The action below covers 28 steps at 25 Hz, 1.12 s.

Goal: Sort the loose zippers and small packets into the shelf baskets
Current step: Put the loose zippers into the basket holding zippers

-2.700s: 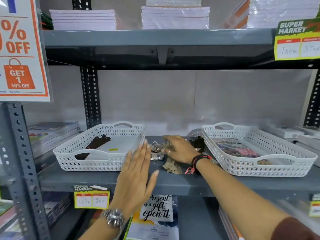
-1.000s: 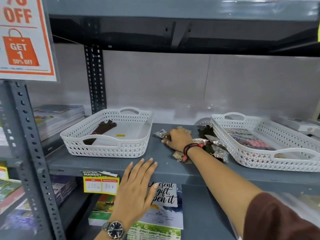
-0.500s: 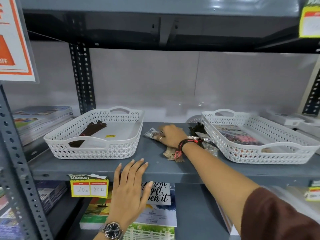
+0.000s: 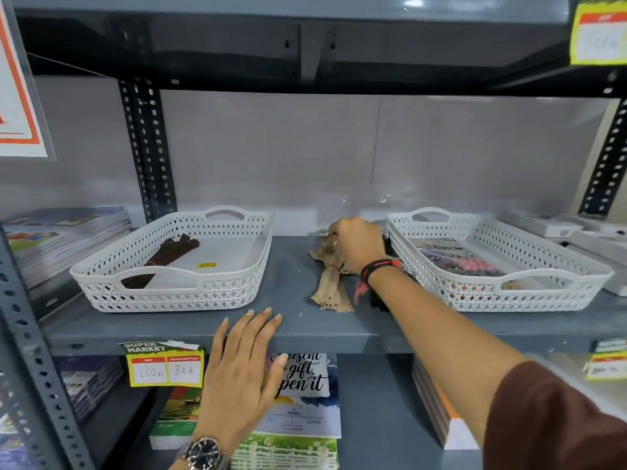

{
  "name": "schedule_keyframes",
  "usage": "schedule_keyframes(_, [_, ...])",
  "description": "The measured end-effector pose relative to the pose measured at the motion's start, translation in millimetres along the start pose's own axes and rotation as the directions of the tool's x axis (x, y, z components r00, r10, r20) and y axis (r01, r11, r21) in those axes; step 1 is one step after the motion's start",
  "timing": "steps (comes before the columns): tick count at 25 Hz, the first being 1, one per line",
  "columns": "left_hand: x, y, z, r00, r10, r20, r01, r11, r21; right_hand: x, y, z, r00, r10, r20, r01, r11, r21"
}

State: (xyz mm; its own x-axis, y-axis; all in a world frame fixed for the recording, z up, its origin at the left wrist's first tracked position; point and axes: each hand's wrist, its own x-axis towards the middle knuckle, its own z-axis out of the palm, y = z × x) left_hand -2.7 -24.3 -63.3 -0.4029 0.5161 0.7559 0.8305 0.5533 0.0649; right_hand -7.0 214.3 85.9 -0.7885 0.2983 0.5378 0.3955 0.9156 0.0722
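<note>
Two white lattice baskets stand on the grey shelf. The left basket holds brown zippers. The right basket holds small colourful packets. Between them lies a loose pile with tan zippers. My right hand reaches into that pile, fingers curled down around a clear packet and the tops of the tan zippers. My left hand rests flat on the shelf's front edge, fingers apart, holding nothing.
A yellow price tag hangs on the shelf lip by my left hand. Stacked booklets lie at far left, white boxes at far right. The upper shelf hangs low overhead. Cards and books fill the shelf below.
My right hand has curled from flat into a grip over the loose pile and slid toward the back. My left hand dropped from beside the left basket to the shelf's front edge.
</note>
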Motion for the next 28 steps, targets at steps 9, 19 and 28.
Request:
schedule_keyframes(9, [0, 1, 3, 0.999, -0.002, -0.049, 0.000, 1.000, -0.028, -33, 35, -2, 0.984, 0.029, 0.175, -0.002, 0.989, -0.149])
schedule_keyframes(19, [-2, 3, -2, 0.999, -0.001, -0.043, 0.000, 1.000, -0.021, -17, -44, 10, 0.973, -0.028, 0.229, -0.013, 0.984, 0.175])
schedule_keyframes(28, [-2, 4, -4, 1.000, -0.018, -0.013, 0.018, 1.000, -0.017, -11, -51, 18, 0.974, 0.141, 0.177, -0.197, 0.912, 0.359])
